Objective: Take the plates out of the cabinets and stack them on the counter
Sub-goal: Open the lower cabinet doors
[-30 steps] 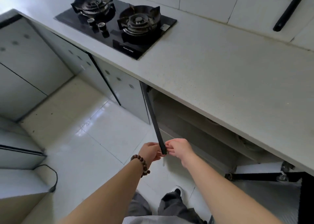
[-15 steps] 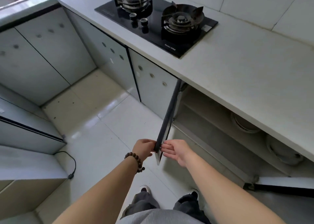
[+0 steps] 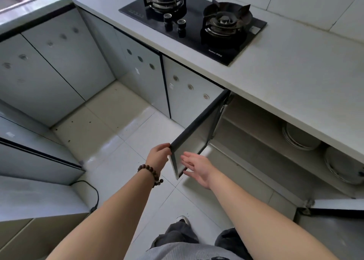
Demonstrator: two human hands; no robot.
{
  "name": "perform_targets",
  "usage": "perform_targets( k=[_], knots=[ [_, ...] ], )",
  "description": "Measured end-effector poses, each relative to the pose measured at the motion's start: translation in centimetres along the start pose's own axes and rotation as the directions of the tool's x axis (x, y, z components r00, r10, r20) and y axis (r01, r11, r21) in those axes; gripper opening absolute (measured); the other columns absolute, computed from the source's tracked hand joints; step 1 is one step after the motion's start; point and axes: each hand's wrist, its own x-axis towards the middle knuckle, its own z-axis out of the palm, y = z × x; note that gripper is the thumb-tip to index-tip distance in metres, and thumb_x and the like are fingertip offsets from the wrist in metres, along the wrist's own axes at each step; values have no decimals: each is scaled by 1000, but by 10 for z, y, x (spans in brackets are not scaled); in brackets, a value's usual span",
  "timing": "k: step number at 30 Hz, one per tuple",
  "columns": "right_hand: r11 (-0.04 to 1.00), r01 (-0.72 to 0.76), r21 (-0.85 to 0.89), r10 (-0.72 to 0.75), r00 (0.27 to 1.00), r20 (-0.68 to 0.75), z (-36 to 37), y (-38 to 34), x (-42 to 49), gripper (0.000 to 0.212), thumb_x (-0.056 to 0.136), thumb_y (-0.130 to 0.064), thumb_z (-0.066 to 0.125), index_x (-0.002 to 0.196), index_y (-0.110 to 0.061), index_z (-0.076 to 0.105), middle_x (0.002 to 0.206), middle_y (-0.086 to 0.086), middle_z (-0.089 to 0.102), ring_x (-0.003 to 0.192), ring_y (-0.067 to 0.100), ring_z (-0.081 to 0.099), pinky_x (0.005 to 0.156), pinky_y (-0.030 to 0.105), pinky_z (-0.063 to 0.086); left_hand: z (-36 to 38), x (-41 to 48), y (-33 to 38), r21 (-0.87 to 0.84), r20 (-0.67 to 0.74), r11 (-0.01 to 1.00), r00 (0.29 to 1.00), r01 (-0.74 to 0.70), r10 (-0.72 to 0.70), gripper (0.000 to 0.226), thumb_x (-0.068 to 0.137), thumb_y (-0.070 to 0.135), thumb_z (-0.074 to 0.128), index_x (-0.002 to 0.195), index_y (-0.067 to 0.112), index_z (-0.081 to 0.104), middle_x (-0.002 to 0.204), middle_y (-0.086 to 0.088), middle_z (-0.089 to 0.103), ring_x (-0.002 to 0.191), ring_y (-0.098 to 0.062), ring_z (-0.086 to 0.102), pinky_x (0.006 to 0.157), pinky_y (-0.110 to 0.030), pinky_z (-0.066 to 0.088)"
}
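Observation:
Two stacks of white plates stand on the shelf inside the open lower cabinet: one stack (image 3: 299,138) further in, another (image 3: 342,166) at the right edge, partly hidden by the counter (image 3: 295,86). The left cabinet door (image 3: 197,135) stands swung out. My left hand (image 3: 158,154), with a bead bracelet on the wrist, holds the door's outer top corner. My right hand (image 3: 197,168) is spread with straight fingers just inside the door, apart from it and holding nothing.
A black two-burner gas hob (image 3: 195,21) sits on the counter at the back. The right cabinet door (image 3: 338,208) is open at the lower right. Closed grey cabinet fronts (image 3: 49,72) line the left, and a black cable (image 3: 94,196) lies on the tiled floor.
The left door has swung wider open. My right hand has let go of its edge and opened. The view shifted left and the plate stacks came into sight.

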Motion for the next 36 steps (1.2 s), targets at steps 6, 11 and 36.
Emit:
perform_targets(
  k=[6,11,36],
  knots=[
    [999,1,39,2,998,-67,-3,4,1,48,92,-9,53,138,-2,44,139,19,51,131,30,45,108,43,40,9,-11,-5,225,-28,965,989,-138,148,38,86,6,48,120,16,62,108,3,61,88,-11,57,79,-26,43],
    [994,58,95,-39,981,-189,-26,4,-10,38,92,-10,54,130,-5,54,118,16,62,114,27,58,90,34,46,38,-22,7,237,-53,923,944,-304,325,39,84,3,47,118,12,63,111,2,64,98,-13,60,86,-27,46],
    [835,431,343,-16,641,-767,-331,62,-163,20,91,-8,53,109,-13,61,118,12,63,101,20,63,86,37,49,344,-93,-4,159,399,970,911,-184,107,20,86,15,52,102,20,63,105,-5,69,102,-16,64,93,-36,52]
  ],
)
